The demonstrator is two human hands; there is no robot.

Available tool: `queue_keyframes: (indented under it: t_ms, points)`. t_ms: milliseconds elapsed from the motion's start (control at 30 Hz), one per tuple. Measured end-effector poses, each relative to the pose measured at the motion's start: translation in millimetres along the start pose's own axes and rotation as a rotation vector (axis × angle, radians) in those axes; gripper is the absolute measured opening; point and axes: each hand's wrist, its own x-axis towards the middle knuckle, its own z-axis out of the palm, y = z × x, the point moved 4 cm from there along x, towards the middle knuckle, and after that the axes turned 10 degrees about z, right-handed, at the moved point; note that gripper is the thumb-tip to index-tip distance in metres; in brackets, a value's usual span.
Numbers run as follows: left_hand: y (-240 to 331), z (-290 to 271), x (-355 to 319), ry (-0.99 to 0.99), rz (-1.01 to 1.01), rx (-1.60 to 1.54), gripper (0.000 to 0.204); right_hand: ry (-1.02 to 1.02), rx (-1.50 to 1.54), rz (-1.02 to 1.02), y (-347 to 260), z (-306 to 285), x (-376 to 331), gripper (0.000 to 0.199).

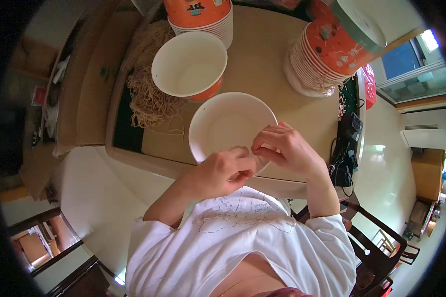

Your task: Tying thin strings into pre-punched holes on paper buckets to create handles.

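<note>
A white-lined paper bucket [224, 115] is right in front of me, its open mouth facing up. At its near right rim my left hand [228, 167] and my right hand [288, 147] nearly meet, both with fingers pinched. Whatever the fingertips hold is too small to make out. Just beyond, to the left, another paper bucket [191, 67] with an orange outside stands open and tilted. Beside it lies a loose heap of beige string [153, 91], with strands trailing toward the near bucket.
A stack of orange patterned buckets [200, 22] stands at the far left of the brown tabletop [262, 54]. Another nested stack [327, 52] is at the far right. A black power adapter [351, 126] with coiled cables lies at the right edge. A dark chair [376, 237] stands beyond my right elbow.
</note>
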Motion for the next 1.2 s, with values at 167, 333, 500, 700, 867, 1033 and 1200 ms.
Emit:
queue_keyframes:
  t_ms: [167, 333, 500, 700, 867, 1033, 1200]
  points:
    - [11, -5, 4, 0.145, 0.182, 0.423, 0.015, 0.02, 0.078, 0.007, 4, 1, -3, 0.007]
    - [10, 4, 4, 0.178, 0.226, 0.601, 0.017, 0.018, 0.084, 0.028, 3, -1, -2, 0.008]
    - [9, 4, 8, 0.182, 0.182, 0.61, 0.013, 0.052, 0.089, 0.017, 7, 2, -5, 0.009]
    - [-1, 4, 3, 0.145, -0.123, 0.04, 0.012, 0.273, -0.072, -0.05, -8, 13, -21, 0.007]
    - [11, 1, 4, 0.124, 0.13, 0.635, 0.008, 0.427, -0.053, -0.006, -12, 11, -33, 0.01]
    - [18, -7, 0, -0.015, 0.248, 0.613, 0.007, 0.402, 0.082, 0.032, -2, 10, -28, 0.009]
    - [23, -7, 3, 0.031, 0.352, 0.664, 0.01, 0.394, 0.088, -0.008, -2, 9, -24, 0.011]
